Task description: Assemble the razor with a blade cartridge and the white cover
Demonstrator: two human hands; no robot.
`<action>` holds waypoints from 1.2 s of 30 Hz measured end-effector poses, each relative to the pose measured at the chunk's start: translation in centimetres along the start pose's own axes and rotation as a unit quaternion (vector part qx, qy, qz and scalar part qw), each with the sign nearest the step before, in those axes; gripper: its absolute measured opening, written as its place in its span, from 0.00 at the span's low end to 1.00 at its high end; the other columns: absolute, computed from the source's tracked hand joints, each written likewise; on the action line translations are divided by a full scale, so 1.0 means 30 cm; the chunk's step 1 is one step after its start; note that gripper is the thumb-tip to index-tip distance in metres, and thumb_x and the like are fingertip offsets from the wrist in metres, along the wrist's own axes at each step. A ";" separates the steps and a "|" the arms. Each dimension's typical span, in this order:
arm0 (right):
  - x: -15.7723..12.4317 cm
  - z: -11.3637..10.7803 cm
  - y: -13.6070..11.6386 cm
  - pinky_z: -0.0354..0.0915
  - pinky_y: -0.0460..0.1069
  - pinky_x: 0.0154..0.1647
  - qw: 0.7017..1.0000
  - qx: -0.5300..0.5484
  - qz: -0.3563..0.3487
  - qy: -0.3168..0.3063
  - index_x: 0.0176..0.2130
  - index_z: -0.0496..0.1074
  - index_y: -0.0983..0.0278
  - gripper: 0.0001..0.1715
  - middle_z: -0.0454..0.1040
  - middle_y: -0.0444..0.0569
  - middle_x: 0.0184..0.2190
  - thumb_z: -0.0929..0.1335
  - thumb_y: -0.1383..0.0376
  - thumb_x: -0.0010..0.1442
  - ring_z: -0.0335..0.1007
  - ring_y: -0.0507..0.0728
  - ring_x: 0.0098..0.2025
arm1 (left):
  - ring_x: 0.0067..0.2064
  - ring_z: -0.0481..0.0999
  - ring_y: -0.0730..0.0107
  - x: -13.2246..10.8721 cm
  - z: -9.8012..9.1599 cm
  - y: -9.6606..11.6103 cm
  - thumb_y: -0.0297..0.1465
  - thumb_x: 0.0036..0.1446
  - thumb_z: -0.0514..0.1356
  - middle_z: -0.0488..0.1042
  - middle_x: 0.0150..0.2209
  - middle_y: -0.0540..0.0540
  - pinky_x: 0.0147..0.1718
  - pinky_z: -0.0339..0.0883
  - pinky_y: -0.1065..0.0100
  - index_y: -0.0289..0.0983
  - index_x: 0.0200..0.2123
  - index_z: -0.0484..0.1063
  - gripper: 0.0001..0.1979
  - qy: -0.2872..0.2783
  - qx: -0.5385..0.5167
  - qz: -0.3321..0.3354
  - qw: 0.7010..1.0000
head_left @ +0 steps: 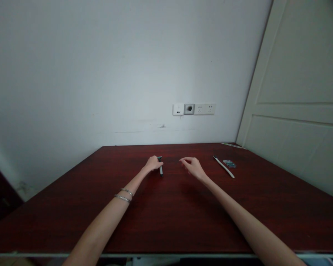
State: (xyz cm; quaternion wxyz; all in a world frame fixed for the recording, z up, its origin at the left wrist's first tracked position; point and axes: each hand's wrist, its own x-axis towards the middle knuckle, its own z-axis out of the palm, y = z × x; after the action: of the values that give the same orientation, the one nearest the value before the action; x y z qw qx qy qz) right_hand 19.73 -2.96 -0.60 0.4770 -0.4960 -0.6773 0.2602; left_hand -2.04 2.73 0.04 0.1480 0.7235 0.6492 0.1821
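Fingers (160, 164) of the left hand (152, 163) pinch a green-headed tool (161, 171) on or just above the desk (166, 221); to its right, fingers of the right hand (194, 167) bunch close together, anything between them indiscernible. Farther right, a pale, dark-tipped stick (224, 168) lies beside a small clear packet (229, 163).

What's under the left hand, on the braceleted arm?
The bare left hand holds a slim, white-handled, green-headed tool; its head and lower end show, its middle is partly covered. Dark red wooden tabletop shows around. Anything directly beneath the palm is hidden.
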 end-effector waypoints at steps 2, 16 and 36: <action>-0.004 0.003 0.000 0.54 0.41 0.12 1.000 -0.008 0.000 -0.006 0.32 0.74 0.67 0.18 0.68 0.43 0.19 0.62 0.57 0.54 0.56 0.46 0.13 | 0.20 0.72 0.69 0.003 0.007 -0.008 0.35 0.45 0.57 0.71 0.16 0.44 0.22 0.64 0.74 0.32 0.18 0.73 0.13 -0.005 0.013 0.000 1.000; -0.008 0.013 0.005 0.54 0.43 0.13 0.998 -0.046 0.003 -0.029 0.31 0.75 0.69 0.22 0.70 0.46 0.20 0.60 0.56 0.55 0.57 0.47 0.13 | 0.30 0.75 0.66 0.027 0.029 -0.051 0.39 0.45 0.60 0.75 0.25 0.42 0.25 0.60 0.73 0.34 0.21 0.72 0.13 -0.007 0.064 0.048 0.997; 0.060 -0.126 0.059 0.64 0.45 0.27 0.981 -0.186 0.003 0.053 0.33 0.76 0.67 0.16 0.76 0.50 0.28 0.63 0.62 0.52 0.72 0.54 0.26 | 0.28 0.73 0.66 -0.010 0.015 -0.055 0.47 0.49 0.56 0.72 0.23 0.43 0.23 0.55 0.73 0.33 0.20 0.70 0.21 0.016 0.049 0.030 0.998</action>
State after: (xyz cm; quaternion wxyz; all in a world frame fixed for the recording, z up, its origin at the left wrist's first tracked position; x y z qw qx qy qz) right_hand 23.81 -1.11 0.20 0.4110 -0.5909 -0.6864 0.1041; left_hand -3.31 2.62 -1.11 0.0962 0.7459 0.6377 0.1661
